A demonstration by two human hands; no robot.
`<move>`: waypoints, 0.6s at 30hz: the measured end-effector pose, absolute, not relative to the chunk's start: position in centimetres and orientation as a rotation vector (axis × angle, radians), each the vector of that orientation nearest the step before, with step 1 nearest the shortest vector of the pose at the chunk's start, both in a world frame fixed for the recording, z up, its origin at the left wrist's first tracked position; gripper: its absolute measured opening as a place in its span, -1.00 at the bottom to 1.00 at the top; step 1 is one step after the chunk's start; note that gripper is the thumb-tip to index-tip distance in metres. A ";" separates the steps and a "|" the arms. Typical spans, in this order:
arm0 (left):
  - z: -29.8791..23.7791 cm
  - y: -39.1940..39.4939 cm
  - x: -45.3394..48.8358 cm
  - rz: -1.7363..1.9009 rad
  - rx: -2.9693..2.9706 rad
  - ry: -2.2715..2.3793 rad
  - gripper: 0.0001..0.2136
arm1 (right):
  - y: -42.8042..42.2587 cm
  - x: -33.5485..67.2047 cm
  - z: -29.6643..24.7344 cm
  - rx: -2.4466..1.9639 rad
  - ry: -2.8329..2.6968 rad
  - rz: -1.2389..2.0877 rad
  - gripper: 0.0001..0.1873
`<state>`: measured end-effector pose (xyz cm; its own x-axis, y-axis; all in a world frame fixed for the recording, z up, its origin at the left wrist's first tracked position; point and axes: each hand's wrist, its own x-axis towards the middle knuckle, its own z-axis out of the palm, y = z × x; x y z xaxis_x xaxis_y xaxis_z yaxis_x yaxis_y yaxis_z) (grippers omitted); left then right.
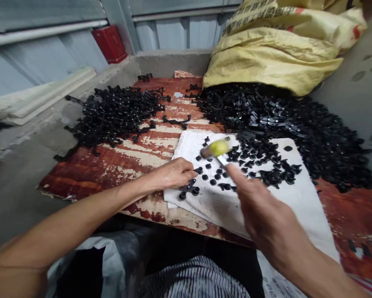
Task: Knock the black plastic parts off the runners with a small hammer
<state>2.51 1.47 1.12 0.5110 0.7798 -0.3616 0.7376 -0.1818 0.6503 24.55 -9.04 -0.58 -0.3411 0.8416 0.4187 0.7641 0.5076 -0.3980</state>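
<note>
Got a black plastic part (199, 170) mid-frame, pinched in the fingers of my left hand (178, 173) over a white cloth (211, 205). My right hand (259, 196) is wrapped around a yellow-tipped mallet (220, 147), its head kinda blurry near the part. Small black pieces (213, 182) litter the cloth right of center. Black pile (117, 111) upper left, yellow sack (273, 62) upper right.

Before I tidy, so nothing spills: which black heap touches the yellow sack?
The right heap, bunched at the mouth of the yellow sack; the left heap lies apart from it.
</note>
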 end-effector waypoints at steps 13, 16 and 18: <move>2.2 1.4 2.5 0.043 1.641 1.116 -0.70 | -6.4 23.8 1.1 -1.360 -1.846 0.703 -0.69; 3.2 0.6 3.1 -0.018 1.683 0.854 -0.71 | -6.0 23.1 2.1 -1.305 -1.577 1.199 -0.76; 3.5 -0.2 3.2 -0.004 1.808 0.737 -0.72 | -6.6 22.6 1.9 -1.260 -1.489 1.381 -0.68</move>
<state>3.24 -0.23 3.52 0.8045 0.4778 -0.3528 0.4814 -0.1768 0.8585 22.64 -6.61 1.94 -0.2495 0.9630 -0.1019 0.1742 -0.0589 -0.9829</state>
